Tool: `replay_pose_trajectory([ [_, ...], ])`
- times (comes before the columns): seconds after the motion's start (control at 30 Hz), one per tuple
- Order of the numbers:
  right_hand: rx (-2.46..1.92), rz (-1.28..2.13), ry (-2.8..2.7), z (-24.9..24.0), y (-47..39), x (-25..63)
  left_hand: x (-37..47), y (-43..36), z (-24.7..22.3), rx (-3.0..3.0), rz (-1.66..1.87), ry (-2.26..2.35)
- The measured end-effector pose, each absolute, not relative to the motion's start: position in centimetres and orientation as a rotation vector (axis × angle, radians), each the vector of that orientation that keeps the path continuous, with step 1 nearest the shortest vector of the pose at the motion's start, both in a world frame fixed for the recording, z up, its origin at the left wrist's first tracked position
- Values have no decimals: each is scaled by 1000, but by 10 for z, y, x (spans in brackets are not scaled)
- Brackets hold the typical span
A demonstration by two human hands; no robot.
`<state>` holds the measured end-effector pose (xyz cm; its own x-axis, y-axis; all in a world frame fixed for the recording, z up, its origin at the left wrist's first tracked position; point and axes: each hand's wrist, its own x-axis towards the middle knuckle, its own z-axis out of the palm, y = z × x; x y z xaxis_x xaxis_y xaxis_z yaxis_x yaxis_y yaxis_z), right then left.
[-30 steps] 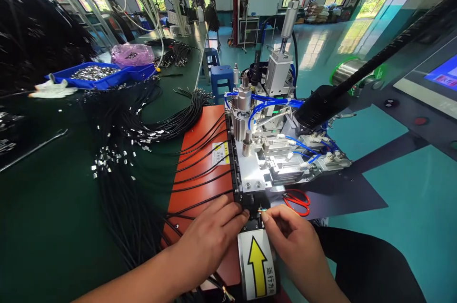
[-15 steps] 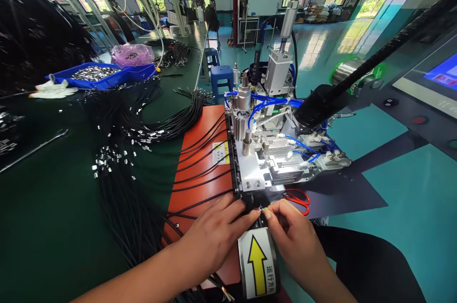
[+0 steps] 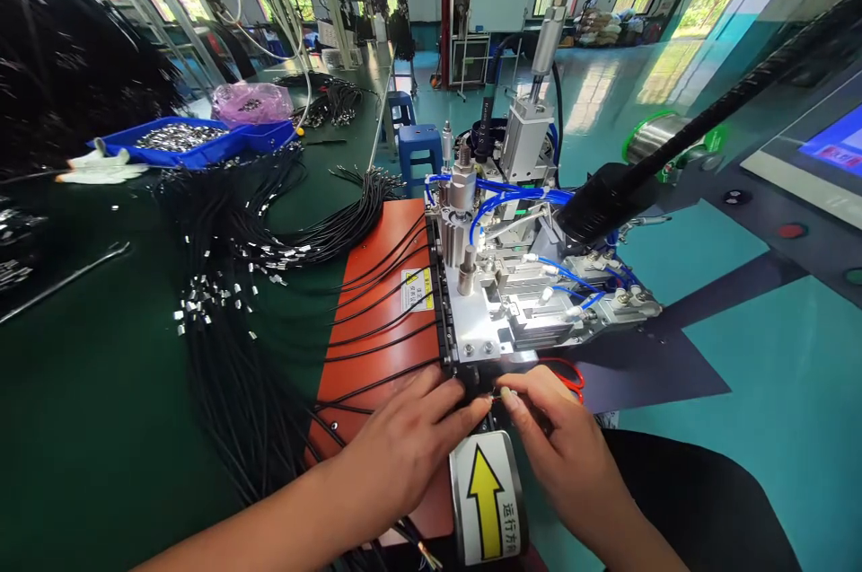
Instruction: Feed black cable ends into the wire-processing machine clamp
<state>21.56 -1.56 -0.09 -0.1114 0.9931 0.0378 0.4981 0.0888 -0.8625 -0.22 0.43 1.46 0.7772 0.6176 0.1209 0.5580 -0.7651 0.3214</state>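
My left hand [image 3: 421, 433] rests over the lower edge of the orange-red plate [image 3: 387, 334], thumb and fingers closed on a black cable at the front of the machine [image 3: 464, 312]. Facing it, my right hand [image 3: 556, 428] pinches the thin wire ends [image 3: 496, 392] of that cable between thumb and index finger. The fingertips of both hands are a short gap apart, just above the white plate with a yellow arrow [image 3: 486, 496]. Several black cables [image 3: 383, 344] lie side by side across the orange-red plate into the machine's edge.
Red-handled scissors [image 3: 569, 374] lie behind my right hand. Bundles of black cables [image 3: 235, 392] cover the green table [image 3: 87, 428] at left, with a blue tray [image 3: 195, 161] of small metal parts behind. A black flexible arm [image 3: 673, 141] crosses the upper right.
My right fingertips have shifted slightly up and right, and that hand has turned a little. My left hand stays nearly in place.
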Motion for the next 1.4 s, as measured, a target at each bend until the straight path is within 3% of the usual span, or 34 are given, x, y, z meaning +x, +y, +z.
replay_pose_trajectory([
  [0.77,-1566,886,-1749,-4,-10,212,3,3,19,2829,92,939],
  [1.17,-1667,1204,-1499,1,-11,210,2,2,10,2842,153,941],
  [1.4,-1597,1095,-1601,-9,-9,204,0,3,16,2820,213,936],
])
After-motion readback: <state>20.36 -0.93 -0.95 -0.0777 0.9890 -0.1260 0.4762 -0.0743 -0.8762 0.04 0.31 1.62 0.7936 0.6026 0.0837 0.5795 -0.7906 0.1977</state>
